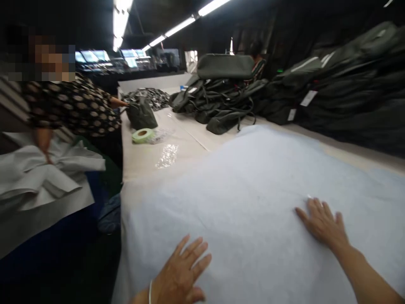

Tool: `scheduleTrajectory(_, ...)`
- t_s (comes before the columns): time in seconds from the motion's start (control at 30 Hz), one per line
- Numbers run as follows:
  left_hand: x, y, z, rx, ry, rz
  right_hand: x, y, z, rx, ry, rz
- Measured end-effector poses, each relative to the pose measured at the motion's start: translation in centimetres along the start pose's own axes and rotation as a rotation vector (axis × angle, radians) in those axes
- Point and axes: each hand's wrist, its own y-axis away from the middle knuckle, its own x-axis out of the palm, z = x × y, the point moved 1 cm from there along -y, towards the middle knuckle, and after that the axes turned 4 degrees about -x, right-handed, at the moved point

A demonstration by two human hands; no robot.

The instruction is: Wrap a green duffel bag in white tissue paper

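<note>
While the white sheet (253,181) lay spread over the near end of the desk (142,162), I had my left hand (182,274) and my right hand (322,226) flat on it, both hands released, fingers spread, grasping nothing; a green tape roll (143,135) lay well beyond

Head-worn view, forward and down, close over the white sheet (253,177).

A large white fabric sheet (253,190) is pressed flat under the open left hand (182,274) and right hand (322,223), with a green tape roll (143,135) seen well beyond it.
</note>
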Motion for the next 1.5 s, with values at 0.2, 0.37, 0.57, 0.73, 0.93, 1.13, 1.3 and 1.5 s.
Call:
scheduleTrajectory(0.2,-0.2,1.4,1.6,-0.003,0.128,-0.051,-5.2,9.9,4.0,-0.272,0.003,-0.190)
scheduleTrajectory(0.37,0.6,6.7,3.2,0.087,0.129,-0.049,-7.5,26.2,13.2,-0.597,-0.081,-0.125)
scheduleTrajectory(0.57,0.4,14.1,6.1,0.289,0.217,0.250,-6.5,41.5,23.4,-0.810,-0.184,-0.125)
scheduleTrajectory(0.73,2.0,17.5,9.9,0.438,0.153,0.407,-4.7,48.2,29.7,-0.757,-0.122,-0.224)
scheduleTrajectory(0.93,2.7,16.5,12.4,0.576,0.035,0.157,-5.5,47.6,32.5,-0.153,-0.093,-0.126)
scheduleTrajectory(1.13,3.4,14.8,11.5,0.739,0.153,-0.118,-7.4,43.2,32.5,0.159,-0.252,0.290)
scheduleTrajectory(1.3,2.9,14.0,10.7,0.671,0.374,-0.158,-8.2,46.0,32.9,0.063,-0.255,0.313)
scheduleTrajectory(1.5,0.0,13.2,10.8,0.573,0.468,-0.211,-7.0,51.8,33.6,0.046,-0.249,0.395)
